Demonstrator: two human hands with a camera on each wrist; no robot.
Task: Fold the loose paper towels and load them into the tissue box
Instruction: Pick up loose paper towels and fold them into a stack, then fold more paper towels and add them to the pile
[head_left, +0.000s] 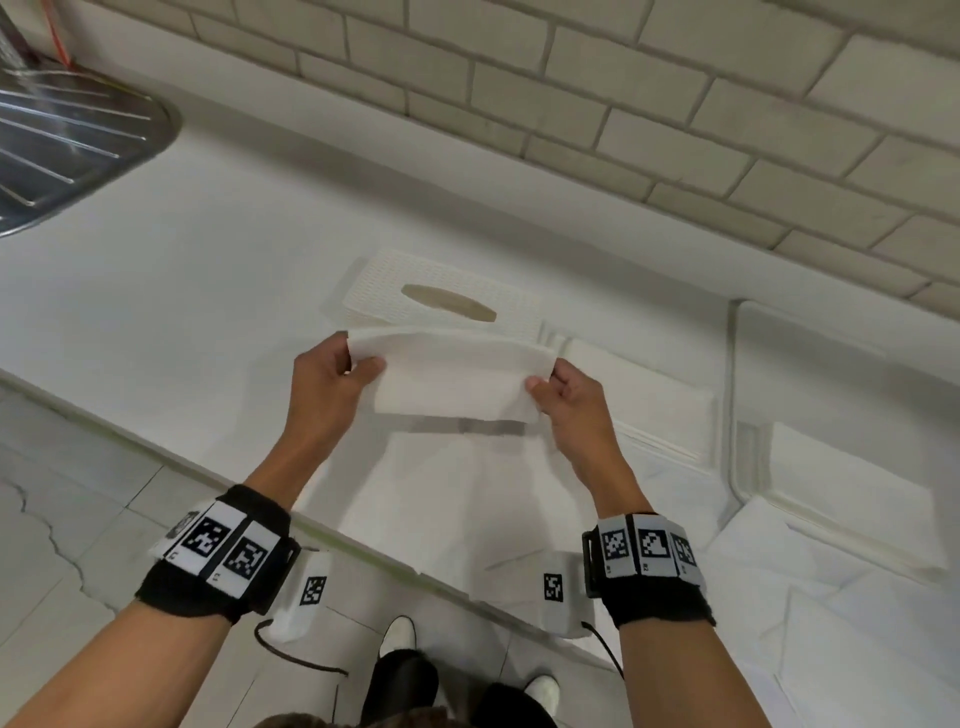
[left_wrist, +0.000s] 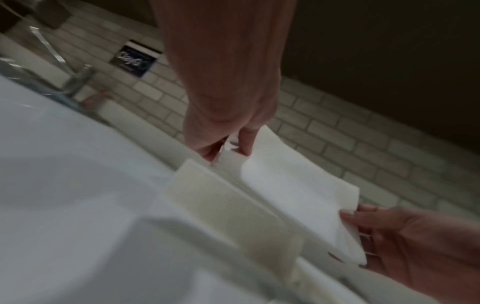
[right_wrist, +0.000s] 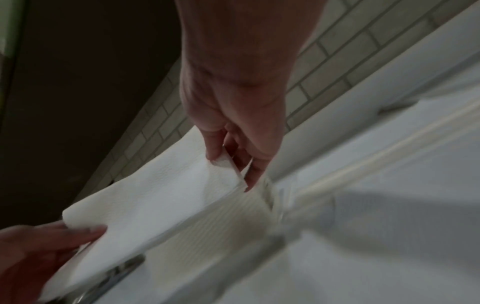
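A folded white paper towel (head_left: 451, 375) hangs in the air between both hands, just in front of the tissue box (head_left: 441, 299), a white woven box with an oval slot on top. My left hand (head_left: 332, 371) pinches the towel's left end between thumb and fingers. My right hand (head_left: 558, 387) pinches its right end. The left wrist view shows the towel (left_wrist: 298, 195) stretched from the left hand (left_wrist: 233, 144) to the right hand (left_wrist: 363, 226), above the box (left_wrist: 226, 205). From the right wrist, the right hand (right_wrist: 233, 164) grips the towel (right_wrist: 155, 201).
More white paper towels (head_left: 639, 395) lie stacked on the white counter (head_left: 208, 291) right of the box, others (head_left: 852, 499) further right. A steel sink drainer (head_left: 67, 140) sits at the far left. A tiled wall (head_left: 623, 93) runs behind. The counter's front edge (head_left: 156, 441) crosses diagonally.
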